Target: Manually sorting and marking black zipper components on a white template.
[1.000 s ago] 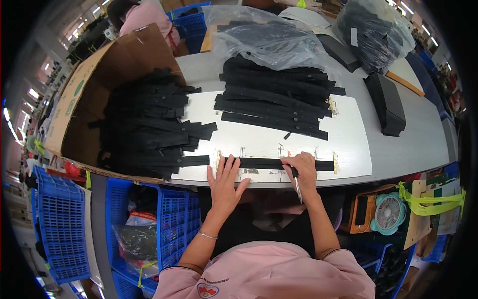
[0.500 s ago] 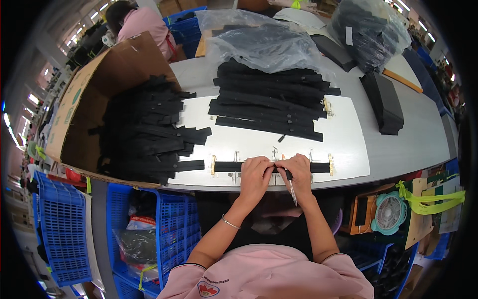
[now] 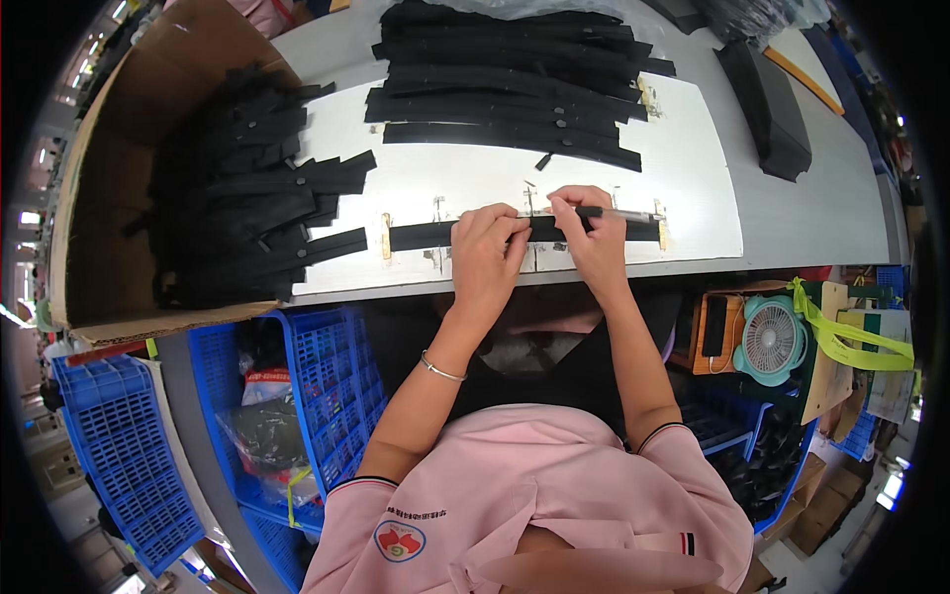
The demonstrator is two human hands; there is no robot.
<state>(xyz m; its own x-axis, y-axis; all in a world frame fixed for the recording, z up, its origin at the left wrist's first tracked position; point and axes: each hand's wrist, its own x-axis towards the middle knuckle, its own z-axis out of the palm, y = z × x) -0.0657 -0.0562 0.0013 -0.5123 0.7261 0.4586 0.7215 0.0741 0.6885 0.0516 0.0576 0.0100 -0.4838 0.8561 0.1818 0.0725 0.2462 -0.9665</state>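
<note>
A black zipper strip (image 3: 416, 236) lies lengthwise across the white board (image 3: 693, 148) near the table's front edge, between two yellowish tape marks. My left hand (image 3: 481, 255) bends over the middle of it, thumb and fingertips closed on the strip. Just to the right, my right hand (image 3: 598, 247) is closed around a pen (image 3: 633, 215) with a dark part and a clear barrel, which extends rightward above the strip. That hand's fingertips are close to the strip; whether the pen's tip touches it is hidden.
Beyond my hands, several black zipper strips (image 3: 495, 94) lie in a stack. On the left, a cardboard box (image 3: 109, 168) on its side holds a heap of similar strips. A dark stack (image 3: 762, 114) stands at right. Below are blue crates (image 3: 336, 386) and a teal fan (image 3: 772, 340).
The pen has swung from pointing toward my body to lying rightward along the strip, as my right hand turned. My left hand stays on the strip. The whole view has shifted.
</note>
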